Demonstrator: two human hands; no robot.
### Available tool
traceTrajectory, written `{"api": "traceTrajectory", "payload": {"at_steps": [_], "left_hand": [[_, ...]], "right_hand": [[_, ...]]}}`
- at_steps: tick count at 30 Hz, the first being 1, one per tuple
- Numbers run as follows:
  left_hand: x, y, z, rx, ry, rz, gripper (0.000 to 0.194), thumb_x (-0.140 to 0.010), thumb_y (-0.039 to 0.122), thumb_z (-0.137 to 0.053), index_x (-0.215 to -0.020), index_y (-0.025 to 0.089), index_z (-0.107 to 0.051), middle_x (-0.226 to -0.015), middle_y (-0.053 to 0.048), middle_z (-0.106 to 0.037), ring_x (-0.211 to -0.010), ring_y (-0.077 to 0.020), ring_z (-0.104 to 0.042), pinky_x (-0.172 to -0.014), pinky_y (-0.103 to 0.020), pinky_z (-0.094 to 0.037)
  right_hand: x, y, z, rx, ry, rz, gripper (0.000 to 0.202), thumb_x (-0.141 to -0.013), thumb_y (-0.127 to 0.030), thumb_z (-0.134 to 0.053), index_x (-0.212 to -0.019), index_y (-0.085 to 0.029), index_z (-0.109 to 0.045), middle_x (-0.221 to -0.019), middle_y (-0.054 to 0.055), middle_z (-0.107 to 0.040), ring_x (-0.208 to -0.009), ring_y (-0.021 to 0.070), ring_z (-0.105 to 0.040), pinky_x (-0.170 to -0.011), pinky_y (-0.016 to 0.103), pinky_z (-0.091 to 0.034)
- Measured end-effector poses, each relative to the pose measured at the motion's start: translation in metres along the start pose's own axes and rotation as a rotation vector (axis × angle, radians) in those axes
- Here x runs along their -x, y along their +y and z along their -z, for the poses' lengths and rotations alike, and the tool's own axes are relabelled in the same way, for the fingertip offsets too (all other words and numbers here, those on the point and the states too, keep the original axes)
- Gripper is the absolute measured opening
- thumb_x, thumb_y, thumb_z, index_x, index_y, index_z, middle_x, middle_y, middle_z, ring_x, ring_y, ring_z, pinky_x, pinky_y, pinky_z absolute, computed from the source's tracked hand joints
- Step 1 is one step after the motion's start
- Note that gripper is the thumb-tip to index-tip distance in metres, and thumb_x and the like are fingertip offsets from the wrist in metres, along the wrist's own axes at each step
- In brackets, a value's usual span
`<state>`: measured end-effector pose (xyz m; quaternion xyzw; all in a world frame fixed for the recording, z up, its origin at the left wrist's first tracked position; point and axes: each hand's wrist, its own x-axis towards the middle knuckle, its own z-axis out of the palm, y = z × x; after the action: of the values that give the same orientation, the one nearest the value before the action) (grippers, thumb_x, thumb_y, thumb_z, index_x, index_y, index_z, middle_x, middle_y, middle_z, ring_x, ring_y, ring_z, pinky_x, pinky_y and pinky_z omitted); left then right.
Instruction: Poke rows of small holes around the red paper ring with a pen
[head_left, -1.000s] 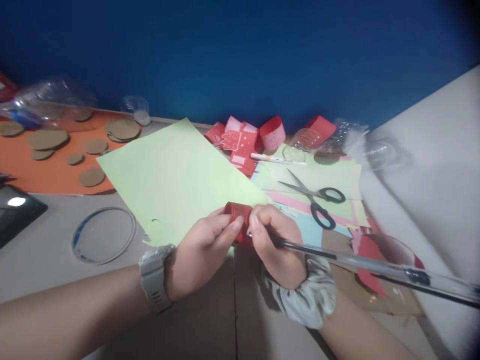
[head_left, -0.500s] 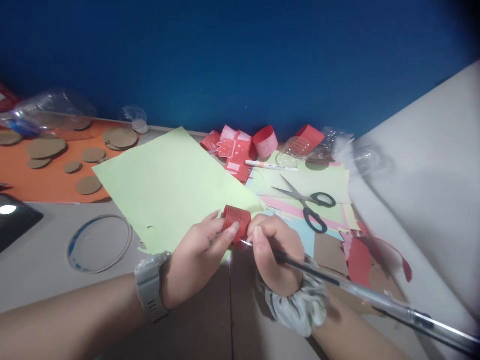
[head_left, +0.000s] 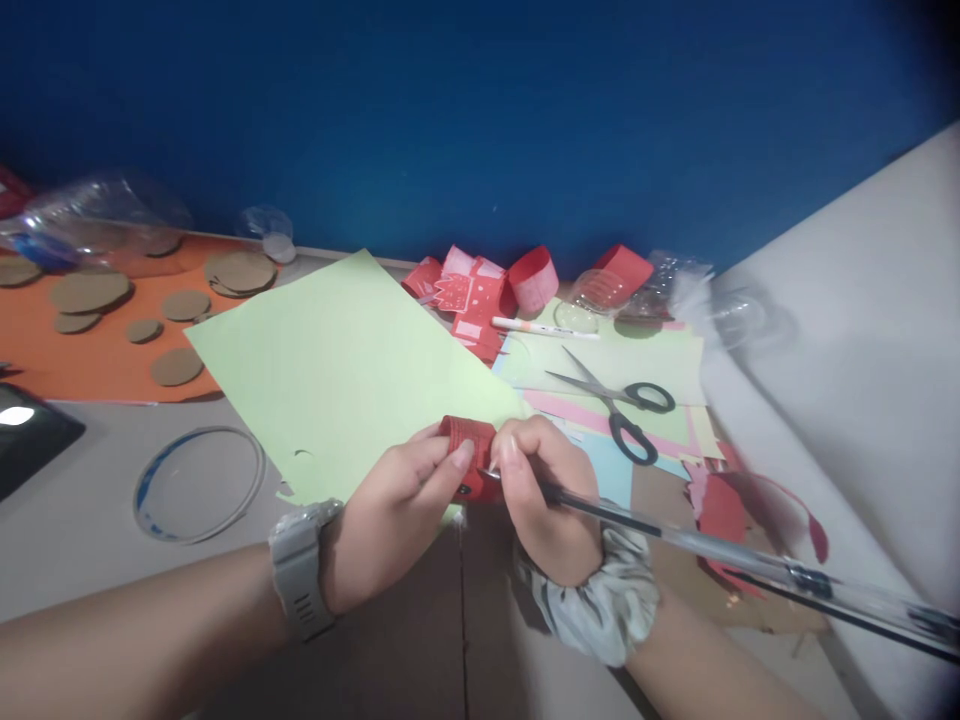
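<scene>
The person's left hand (head_left: pixel 390 515) pinches a curved red paper piece (head_left: pixel 472 435) between thumb and fingers; in the view, this piece overlaps the near part of the green sheet (head_left: pixel 322 370). The right hand (head_left: pixel 551 535) holds a pen (head_left: pixel 675 535) low, near its tip, thumb and index finger pressed on it; how its other fingers are placed, it is not possible to tell. The tip is at the red piece, but whether it touches is too blurred to say. It is useful that the 2 hands are so close, because each can steady the other. The left thumb should press enough to prevent turning, without flattening the curve. Short, light strokes seem best, and the small black mark (head_left: pixel 463 489) should not be rubbed.
</scene>
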<state>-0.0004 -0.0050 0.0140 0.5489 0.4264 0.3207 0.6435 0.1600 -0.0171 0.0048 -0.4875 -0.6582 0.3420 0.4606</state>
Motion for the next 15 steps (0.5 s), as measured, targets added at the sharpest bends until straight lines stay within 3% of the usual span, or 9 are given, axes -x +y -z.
{"api": "traceTrajectory", "payload": {"at_steps": [15], "left_hand": [[-0.0001,-0.0028,0.0023,-0.062,-0.003,-0.029,0.035,-0.103,0.038,-0.042,-0.076,0.019,-0.055,-0.089,-0.004,-0.061,-0.089,-0.0201,-0.056,-0.088,-0.032,-0.044]], "right_hand": [[-0.0002,0.0020,-0.0008,-0.022,-0.028,-0.031,0.027,-0.100,-0.027,-0.052,-0.074,-0.023,-0.045,-0.065,-0.004,-0.042,-0.058,0.0128,-0.039,-0.055,0.028,-0.033]]}}
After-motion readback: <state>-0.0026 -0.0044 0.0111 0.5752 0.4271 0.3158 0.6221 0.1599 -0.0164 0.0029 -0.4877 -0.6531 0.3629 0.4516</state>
